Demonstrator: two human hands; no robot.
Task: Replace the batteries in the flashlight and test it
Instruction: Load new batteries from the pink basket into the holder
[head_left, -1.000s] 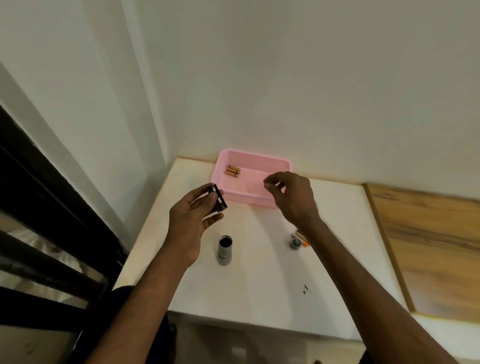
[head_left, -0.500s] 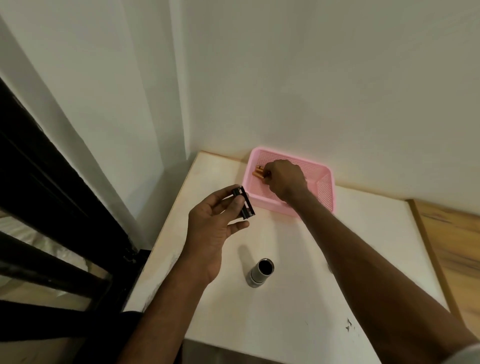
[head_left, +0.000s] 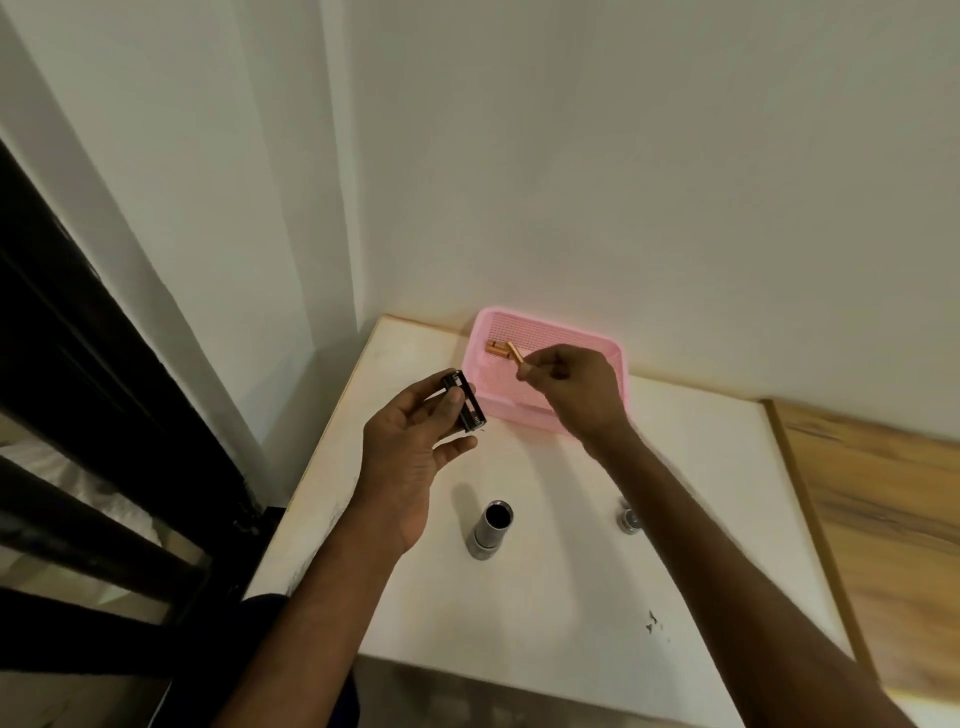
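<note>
- Half a second ago the right hand (head_left: 576, 395) was down inside the pink basket (head_left: 621, 364) among the batteries; now it is raised above the basket's near side with one copper-coloured battery (head_left: 519, 358) pinched between thumb and fingertips, the free end pointing back toward the basket.
- The remaining batteries (head_left: 496, 348) lie together at the basket's far left corner, so the spares stay corralled and cannot roll off the table (head_left: 571, 597).
- The left hand (head_left: 410, 447) has barely shifted: it holds the black battery holder (head_left: 465, 402) between thumb and fingers, tilted with its open slots facing the right hand, probably to receive the battery.
- The flashlight body (head_left: 491, 530) stands upright on the table near the left wrist, open end up, well apart from both hands; standing keeps it from rolling and ready to take the loaded holder.
- A small metal cap (head_left: 629, 517) sits on the table beside the right forearm, partly hidden, likely the tail cap parked until reassembly.
</note>
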